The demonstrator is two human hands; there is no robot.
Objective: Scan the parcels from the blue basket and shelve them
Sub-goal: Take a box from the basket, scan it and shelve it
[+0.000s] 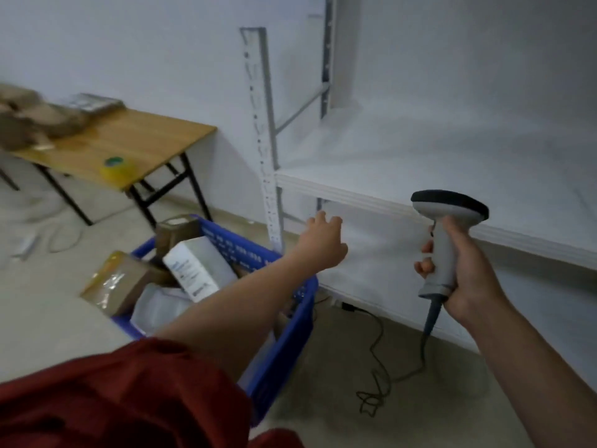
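Gripping the grey scanner (447,227) by its handle, the right hand (466,273) holds it upright in front of the white shelf (420,163), with the dark head pointing left. Its cable (424,357) drops to the floor and tangles there. The left hand (323,245) reaches out past the far rim of the blue basket (287,344), fingers loosely spread and holding nothing (only its back shows, so the palm side is hidden).

The parcels sit in the basket on the floor, just left of the shelf. A white box (197,266) lies tilted on top, and a brown taped box (119,282) leans over the left rim. Another brown box (176,231) stands at the far corner, and a pale bag (155,305) lies low down, partly hidden by the forearm. The labels are too blurred to read. A red sleeve (129,399) covers the basket's near corner.

At the left a wooden worktop (135,140) carries a yellowish tape roll (118,168) and a blurred brown heap (32,121) cut off by the edge.
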